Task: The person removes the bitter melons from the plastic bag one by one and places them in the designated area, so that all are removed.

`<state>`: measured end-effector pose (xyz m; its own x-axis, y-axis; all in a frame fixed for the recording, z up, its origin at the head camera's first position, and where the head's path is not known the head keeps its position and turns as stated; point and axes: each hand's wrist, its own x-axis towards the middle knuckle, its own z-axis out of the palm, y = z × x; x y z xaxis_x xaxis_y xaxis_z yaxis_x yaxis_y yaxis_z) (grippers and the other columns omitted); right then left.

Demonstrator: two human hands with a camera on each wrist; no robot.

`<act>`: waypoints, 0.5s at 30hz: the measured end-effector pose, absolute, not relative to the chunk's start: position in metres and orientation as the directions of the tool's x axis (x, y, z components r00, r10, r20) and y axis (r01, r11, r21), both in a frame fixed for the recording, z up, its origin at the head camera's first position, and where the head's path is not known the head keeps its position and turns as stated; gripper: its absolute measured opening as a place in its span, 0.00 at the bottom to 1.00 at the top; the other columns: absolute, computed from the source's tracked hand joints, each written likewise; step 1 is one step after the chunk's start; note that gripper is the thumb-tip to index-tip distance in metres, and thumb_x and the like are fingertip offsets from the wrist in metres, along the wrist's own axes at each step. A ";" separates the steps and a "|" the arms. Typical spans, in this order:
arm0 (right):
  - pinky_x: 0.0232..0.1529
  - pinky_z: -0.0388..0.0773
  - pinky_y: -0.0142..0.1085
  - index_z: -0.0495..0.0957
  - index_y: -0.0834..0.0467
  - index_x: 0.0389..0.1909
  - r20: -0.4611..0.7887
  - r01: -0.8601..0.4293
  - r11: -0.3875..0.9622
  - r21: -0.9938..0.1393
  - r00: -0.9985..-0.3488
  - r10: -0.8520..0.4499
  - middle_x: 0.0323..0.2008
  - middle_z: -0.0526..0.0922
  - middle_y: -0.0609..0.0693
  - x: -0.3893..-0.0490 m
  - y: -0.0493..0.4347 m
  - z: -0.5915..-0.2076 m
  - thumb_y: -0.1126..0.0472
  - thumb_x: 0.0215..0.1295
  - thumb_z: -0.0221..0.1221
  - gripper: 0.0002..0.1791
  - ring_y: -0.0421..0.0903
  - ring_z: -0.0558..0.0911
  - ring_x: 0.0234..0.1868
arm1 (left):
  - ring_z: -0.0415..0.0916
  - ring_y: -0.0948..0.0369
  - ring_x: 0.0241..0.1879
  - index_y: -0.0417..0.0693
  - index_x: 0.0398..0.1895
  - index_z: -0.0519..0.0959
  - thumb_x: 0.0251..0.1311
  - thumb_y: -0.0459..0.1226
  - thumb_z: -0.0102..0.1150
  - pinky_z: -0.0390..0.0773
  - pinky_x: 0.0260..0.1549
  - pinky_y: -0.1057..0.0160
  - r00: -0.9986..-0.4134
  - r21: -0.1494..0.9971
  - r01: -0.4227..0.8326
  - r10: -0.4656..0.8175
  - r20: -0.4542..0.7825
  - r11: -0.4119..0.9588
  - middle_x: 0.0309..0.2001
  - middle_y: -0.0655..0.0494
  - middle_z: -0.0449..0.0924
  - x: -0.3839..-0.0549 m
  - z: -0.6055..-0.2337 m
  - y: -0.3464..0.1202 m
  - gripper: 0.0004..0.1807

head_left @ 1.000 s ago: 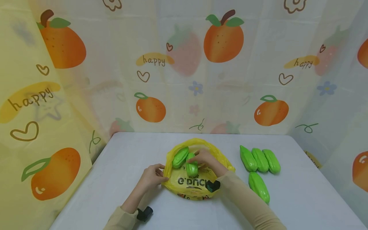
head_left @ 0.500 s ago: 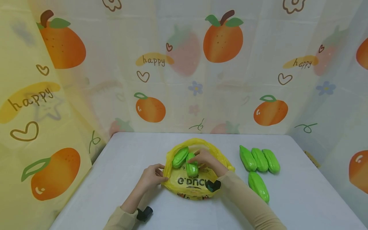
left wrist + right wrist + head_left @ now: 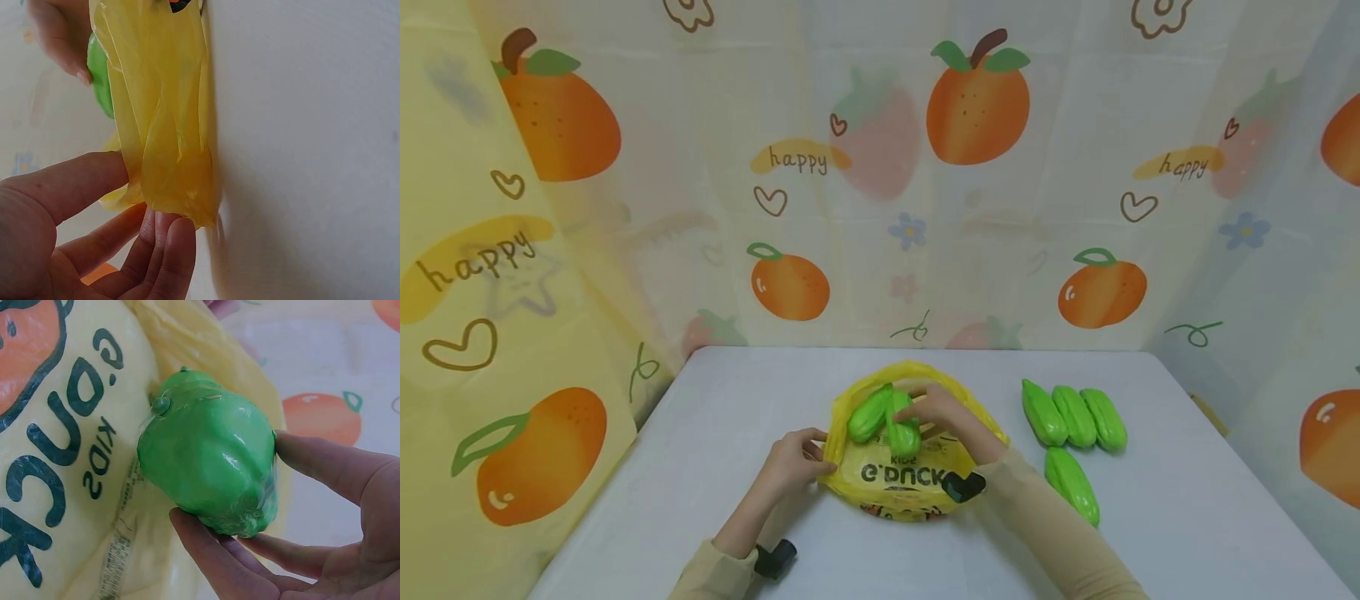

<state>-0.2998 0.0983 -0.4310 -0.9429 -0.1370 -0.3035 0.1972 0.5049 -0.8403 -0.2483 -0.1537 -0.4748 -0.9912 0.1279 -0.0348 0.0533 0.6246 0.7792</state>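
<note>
A yellow plastic bag [image 3: 880, 492] with dark lettering and its mouth spread wide lies in the middle of the table. My left hand [image 3: 793, 460] pinches the bag's left rim, thumb on one side and fingers on the other. Inside the mouth, a glossy green, elongated, ridged thing like a toy vegetable [image 3: 868, 414] rests at the left. Beside it, my right hand [image 3: 936, 410] grips a second such green vegetable-like piece [image 3: 903, 437] between thumb and fingers. The right wrist view shows this piece's knobbly end [image 3: 209, 453] close up, with fingers on both sides.
Three similar green pieces [image 3: 1075, 415] lie side by side at the right of the white table [image 3: 737, 379], with another one [image 3: 1072, 485] in front of them, near my right sleeve. A patterned curtain [image 3: 865, 308] stands behind the table and along both sides.
The held green piece has shifted slightly away from me and closer to the one beside it, uncovering more of the bag's lettering. My left hand keeps its hold on the rim.
</note>
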 end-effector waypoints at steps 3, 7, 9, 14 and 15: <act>0.39 0.82 0.49 0.71 0.61 0.61 -0.292 0.186 0.492 -0.851 -0.945 -0.149 0.50 0.77 0.60 -0.297 0.100 -0.425 0.59 0.53 0.68 0.33 0.54 0.81 0.44 | 0.73 0.60 0.27 0.40 0.48 0.79 0.43 0.36 0.73 0.74 0.25 0.64 -0.992 0.779 0.050 0.123 -0.035 0.625 0.29 0.54 0.78 -0.249 -0.475 -0.154 0.26; 0.38 0.82 0.47 0.67 0.63 0.64 -0.277 0.164 0.495 -0.854 -0.947 -0.165 0.53 0.76 0.63 -0.292 0.103 -0.416 0.59 0.53 0.68 0.36 0.56 0.81 0.47 | 0.73 0.60 0.27 0.41 0.48 0.79 0.43 0.35 0.73 0.74 0.25 0.64 -0.992 0.780 0.038 0.116 -0.045 0.624 0.29 0.54 0.78 -0.248 -0.476 -0.154 0.25; 0.37 0.83 0.45 0.65 0.65 0.65 -0.275 0.161 0.494 -0.855 -0.946 -0.169 0.54 0.76 0.64 -0.290 0.104 -0.412 0.59 0.54 0.68 0.38 0.57 0.81 0.47 | 0.73 0.60 0.27 0.41 0.48 0.79 0.43 0.35 0.73 0.73 0.24 0.64 -0.992 0.780 0.038 0.118 -0.046 0.624 0.30 0.54 0.78 -0.248 -0.476 -0.154 0.25; 0.35 0.83 0.43 0.64 0.65 0.65 -0.271 0.155 0.485 -0.861 -0.946 -0.179 0.56 0.74 0.66 -0.285 0.110 -0.402 0.59 0.54 0.67 0.39 0.56 0.81 0.47 | 0.73 0.60 0.27 0.41 0.48 0.79 0.43 0.35 0.73 0.74 0.24 0.64 -0.992 0.782 0.038 0.121 -0.047 0.622 0.30 0.54 0.78 -0.247 -0.476 -0.155 0.25; 0.35 0.83 0.43 0.63 0.65 0.66 -0.270 0.152 0.485 -0.861 -0.945 -0.183 0.57 0.73 0.66 -0.284 0.111 -0.400 0.59 0.54 0.67 0.39 0.56 0.81 0.47 | 0.73 0.60 0.27 0.41 0.48 0.79 0.43 0.35 0.73 0.74 0.24 0.64 -0.991 0.783 0.037 0.121 -0.049 0.621 0.30 0.54 0.78 -0.247 -0.476 -0.155 0.25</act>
<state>-0.2844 0.1108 -0.4005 -0.9454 -0.1830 -0.2696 0.1517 0.4849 -0.8613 -0.2471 -0.1548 -0.4757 -0.9915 0.1206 -0.0492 0.0367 0.6215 0.7826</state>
